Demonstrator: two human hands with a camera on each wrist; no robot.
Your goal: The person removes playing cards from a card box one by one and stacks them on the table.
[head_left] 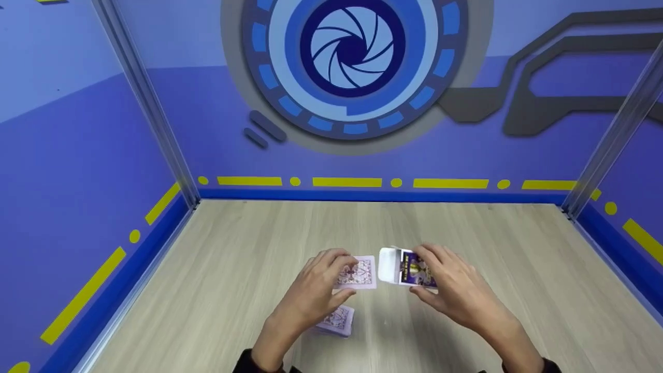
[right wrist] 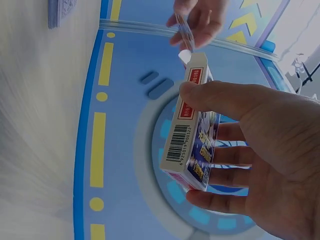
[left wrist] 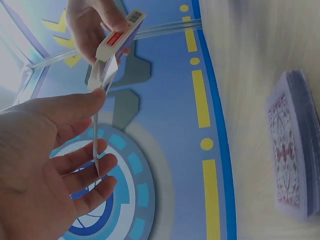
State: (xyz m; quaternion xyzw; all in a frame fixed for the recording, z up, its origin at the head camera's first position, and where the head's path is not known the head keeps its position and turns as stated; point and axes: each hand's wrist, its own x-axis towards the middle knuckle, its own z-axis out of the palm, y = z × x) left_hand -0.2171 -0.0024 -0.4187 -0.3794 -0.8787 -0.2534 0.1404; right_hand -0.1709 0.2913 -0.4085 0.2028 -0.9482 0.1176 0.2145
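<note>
My left hand holds a thin playing card piece with a patterned back, thumb at one edge and fingers at the other. Seen edge-on in the left wrist view, it is only a slim line. My right hand grips a card box by its narrow sides, the thumb on the white side above a barcode. The box's white end flap stands open towards the card, and the two are close together above the table. Below my left hand lies a stack of playing cards, backs up, partly hidden in the head view.
The wood-grain table is enclosed by blue printed panels at the back and sides. Metal posts stand at the corners. A yellow dashed line runs along the back panel's foot.
</note>
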